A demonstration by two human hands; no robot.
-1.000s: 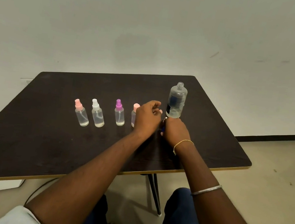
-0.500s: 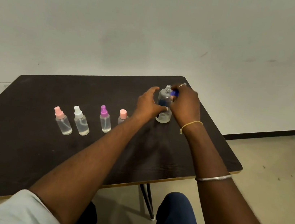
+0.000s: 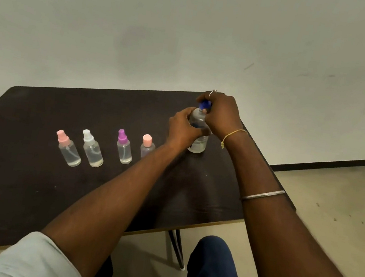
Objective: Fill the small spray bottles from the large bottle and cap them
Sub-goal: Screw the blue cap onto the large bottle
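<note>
1. The dark surface (image 3: 18, 181) holds all the bottles.
2. The large bottle (image 3: 197, 144) stands upright near the far right side.
3. The left hand (image 3: 182, 127) wraps its fingers around the large bottle's middle.
4. The right hand (image 3: 221, 114) pinches the blue cap (image 3: 205, 105) at the bottle's top.
5. Four small spray bottles (image 3: 93, 149) stand capped in a row to the left, with clear liquid inside.

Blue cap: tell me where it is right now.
The blue cap sits atop the large bottle at the table's far right, under the right hand, with the left hand around the bottle.
</note>
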